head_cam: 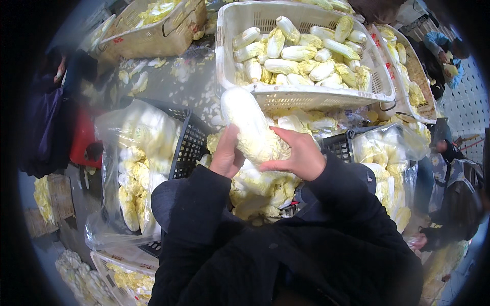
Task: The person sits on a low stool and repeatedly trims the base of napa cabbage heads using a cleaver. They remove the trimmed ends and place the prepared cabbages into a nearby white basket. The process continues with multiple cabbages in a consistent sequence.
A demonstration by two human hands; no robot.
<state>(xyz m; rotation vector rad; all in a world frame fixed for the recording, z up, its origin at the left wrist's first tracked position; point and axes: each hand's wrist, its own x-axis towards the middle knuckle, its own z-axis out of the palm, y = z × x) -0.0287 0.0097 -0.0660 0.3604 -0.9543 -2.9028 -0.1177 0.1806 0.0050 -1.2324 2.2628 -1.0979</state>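
Note:
A whole napa cabbage (249,118) is held between my two hands, its white base tilted up and away from me. My left hand (226,155) grips its left side near the leafy end. On the right side, my right hand (298,153) has thumb and fingers spread around the yellow leaves. Below the cabbage, loose cabbage leaves (264,191) are heaped between my knees. Beyond it stands a large white plastic crate (302,91) holding many napa cabbages (298,53).
To the left, a black plastic crate (191,139) has a clear plastic bag (103,214) with cabbages. Another black crate (338,147) stands to the right. A beige crate (183,38) is at the upper left. Leaf scraps (139,82) litter the floor. Other people (459,183) are at right.

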